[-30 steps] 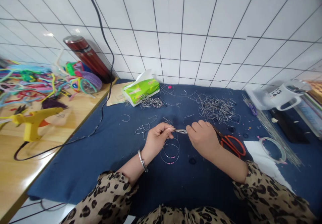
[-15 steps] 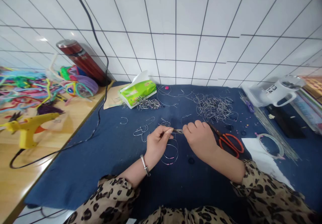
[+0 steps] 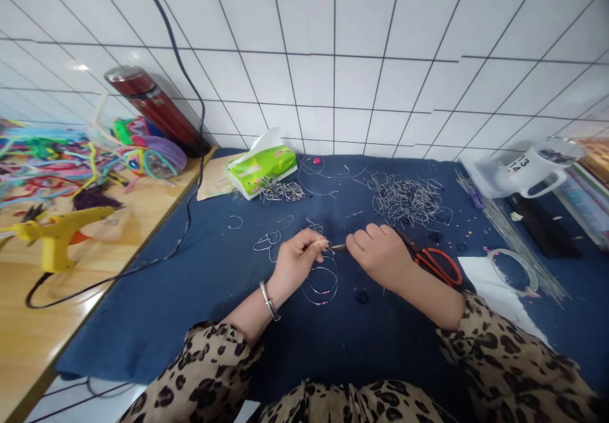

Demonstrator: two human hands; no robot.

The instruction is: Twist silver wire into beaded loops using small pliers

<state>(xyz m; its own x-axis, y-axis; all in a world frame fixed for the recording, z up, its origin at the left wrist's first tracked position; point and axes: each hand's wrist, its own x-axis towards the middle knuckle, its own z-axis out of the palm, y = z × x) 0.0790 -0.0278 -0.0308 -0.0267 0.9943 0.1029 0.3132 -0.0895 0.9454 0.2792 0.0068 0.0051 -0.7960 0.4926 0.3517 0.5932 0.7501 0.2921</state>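
My left hand [image 3: 299, 258] pinches a thin silver wire between thumb and fingertips. My right hand [image 3: 380, 252] is closed around a pair of pliers, whose narrow metal jaws [image 3: 339, 247] point left and meet the wire at my left fingertips. The handles are hidden in my fist. Below my left hand are thin wire hoops [image 3: 335, 280] with small pink beads on their lower part; whether they hang from the pinched wire or lie on the cloth, I cannot tell. Bent wire pieces [image 3: 269, 241] lie just left of my left hand.
On the blue cloth [image 3: 190, 309] lie a heap of curled wires [image 3: 406, 200], orange-handled scissors [image 3: 440, 267], a green tissue pack [image 3: 261, 168], straight wires [image 3: 518, 245] and a clear ring [image 3: 514, 271]. A white mug [image 3: 537, 169] stands right; a yellow glue gun [image 3: 61, 233] lies left.
The plier jaws have turned slightly at my left fingertips, and my left wrist has shifted a little. Both hands keep their hold; the whole view has moved slightly.
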